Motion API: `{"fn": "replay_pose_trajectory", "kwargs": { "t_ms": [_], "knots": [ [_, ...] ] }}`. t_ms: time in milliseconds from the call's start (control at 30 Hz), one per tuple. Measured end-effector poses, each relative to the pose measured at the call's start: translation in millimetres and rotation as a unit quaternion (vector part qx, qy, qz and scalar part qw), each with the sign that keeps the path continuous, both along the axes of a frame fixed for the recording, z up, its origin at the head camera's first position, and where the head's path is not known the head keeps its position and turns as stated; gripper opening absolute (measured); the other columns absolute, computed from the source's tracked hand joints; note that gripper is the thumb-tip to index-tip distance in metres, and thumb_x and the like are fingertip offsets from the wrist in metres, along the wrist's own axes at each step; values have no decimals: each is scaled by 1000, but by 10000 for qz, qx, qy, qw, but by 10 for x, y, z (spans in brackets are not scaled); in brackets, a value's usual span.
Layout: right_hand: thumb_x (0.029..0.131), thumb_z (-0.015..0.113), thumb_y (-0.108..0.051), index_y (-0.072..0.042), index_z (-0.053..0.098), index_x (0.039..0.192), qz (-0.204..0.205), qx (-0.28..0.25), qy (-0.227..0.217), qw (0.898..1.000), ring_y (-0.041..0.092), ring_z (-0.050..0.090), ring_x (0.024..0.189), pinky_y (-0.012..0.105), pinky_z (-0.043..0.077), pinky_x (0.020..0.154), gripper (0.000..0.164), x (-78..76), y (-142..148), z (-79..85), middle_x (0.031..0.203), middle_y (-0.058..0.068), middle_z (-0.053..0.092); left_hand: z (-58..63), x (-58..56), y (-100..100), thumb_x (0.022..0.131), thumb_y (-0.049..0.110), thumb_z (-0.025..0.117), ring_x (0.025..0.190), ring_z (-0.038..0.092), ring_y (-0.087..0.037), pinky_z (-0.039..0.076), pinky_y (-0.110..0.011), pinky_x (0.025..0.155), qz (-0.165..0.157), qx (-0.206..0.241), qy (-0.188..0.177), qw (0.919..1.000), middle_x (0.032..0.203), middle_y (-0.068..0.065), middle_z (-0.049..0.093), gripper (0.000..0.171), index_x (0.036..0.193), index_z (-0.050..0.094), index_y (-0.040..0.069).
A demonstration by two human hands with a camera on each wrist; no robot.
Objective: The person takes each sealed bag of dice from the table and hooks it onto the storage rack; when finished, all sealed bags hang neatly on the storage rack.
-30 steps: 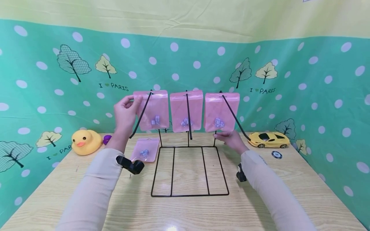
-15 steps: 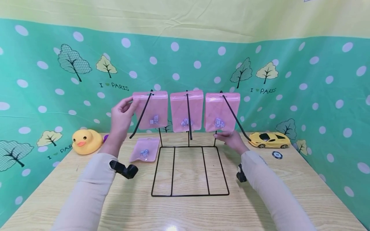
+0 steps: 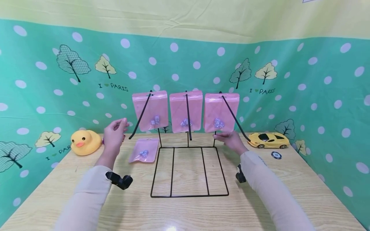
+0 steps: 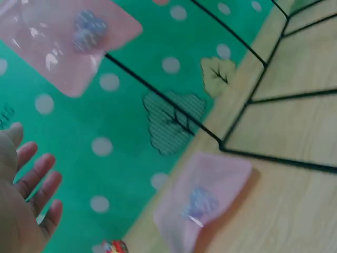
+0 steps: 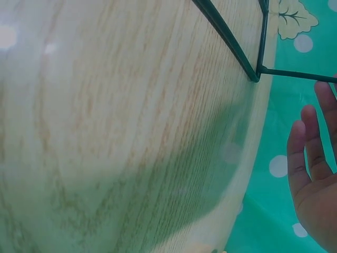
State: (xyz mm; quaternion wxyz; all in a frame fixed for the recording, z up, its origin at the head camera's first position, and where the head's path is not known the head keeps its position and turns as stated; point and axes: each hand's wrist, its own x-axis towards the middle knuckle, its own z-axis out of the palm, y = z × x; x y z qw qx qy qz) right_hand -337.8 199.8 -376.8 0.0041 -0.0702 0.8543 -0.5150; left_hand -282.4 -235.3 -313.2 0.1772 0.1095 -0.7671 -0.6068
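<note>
A black wire display rack (image 3: 189, 195) stands on the table with three prongs. From them hang a left pink zip pouch (image 3: 157, 107), a middle pink pouch (image 3: 179, 110) and a right pink pouch (image 3: 214, 110), dice showing through each. My left hand (image 3: 113, 136) is in the air left of the left pouch, apart from it; its fingers are spread and hold nothing in the left wrist view. With its fingertips, my right hand (image 3: 231, 141) pinches the rack's right upright, below the right pouch; its thumb is hidden in the right wrist view.
Another pink pouch (image 3: 150, 155) with dice lies flat beside the rack's left edge. A yellow rubber duck (image 3: 85, 142) sits at the back left. At the back right are a yellow toy car (image 3: 268, 140) and a poker chip (image 3: 276, 155). A patterned cloth (image 3: 185, 64) hangs behind the table.
My left hand has let go of the left hanging pouch's edge and moved down and to the left. My right hand stays at the upright.
</note>
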Motion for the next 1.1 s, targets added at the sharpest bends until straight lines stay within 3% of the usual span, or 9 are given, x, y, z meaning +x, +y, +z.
{"fn": "replay_pose_trajectory", "kwargs": {
  "t_ms": [100, 200, 333, 467, 667, 900, 1100],
  "knots": [
    [97, 72, -32, -3, 70, 125, -3, 0, 19, 10000, 34, 61, 118, 52, 51, 96, 41, -5, 0, -9, 129, 17, 68, -115, -14, -38, 106, 44, 53, 124, 59, -26, 51, -33, 98, 28, -406, -421, 9983, 143, -20, 57, 59, 148, 50, 4],
    [97, 72, -31, -4, 71, 125, -28, -9, 13, 10000, 33, 62, 118, 52, 51, 96, 39, -1, 1, -9, 128, 16, 68, -233, -47, -78, 106, 41, 54, 135, 49, -39, 41, -48, 110, -39, -903, -754, 9930, 147, -26, 51, 58, 147, 50, 1],
    [98, 71, -30, -3, 70, 125, -13, 14, 71, 10000, 34, 63, 117, 53, 52, 95, 38, 23, -4, 5, 127, 16, 69, -415, -114, -134, 106, 37, 54, 131, 49, -45, 41, -52, 106, -97, -1613, -1073, 9810, 142, -31, 53, 54, 142, 54, -3],
    [98, 71, -28, -2, 70, 124, -18, 17, 102, 9999, 35, 63, 116, 53, 52, 95, 37, 41, -14, 21, 126, 17, 69, -559, -153, -158, 105, 34, 54, 125, 51, -50, 41, -54, 102, -161, -1950, -1395, 9707, 136, -34, 55, 53, 141, 53, -5],
    [98, 71, -30, -3, 70, 125, -60, 72, 65, 9999, 34, 62, 118, 51, 52, 95, 38, 19, -17, 18, 129, 17, 68, -624, -123, -93, 105, 46, 49, 135, 40, -55, 33, -60, 110, -413, -2220, -2037, 9526, 146, -36, 44, 67, 144, 47, -9],
    [98, 71, -29, -3, 70, 125, -83, 70, 112, 9999, 33, 63, 117, 51, 53, 95, 38, -21, -11, -6, 128, 16, 68, -685, -118, 38, 104, 55, 46, 134, 41, -56, 22, -71, 109, -420, -3019, -2504, 9189, 145, -34, 46, 74, 140, 48, -11],
    [97, 73, -31, -5, 72, 124, -133, 55, 35, 9999, 31, 64, 116, 50, 53, 95, 38, -20, -12, -27, 126, 15, 70, -755, -153, 98, 102, 58, 51, 132, 42, -56, 11, -74, 111, -413, -3183, -2503, 9134, 144, -33, 48, 78, 140, 50, -10]
  ]
}}
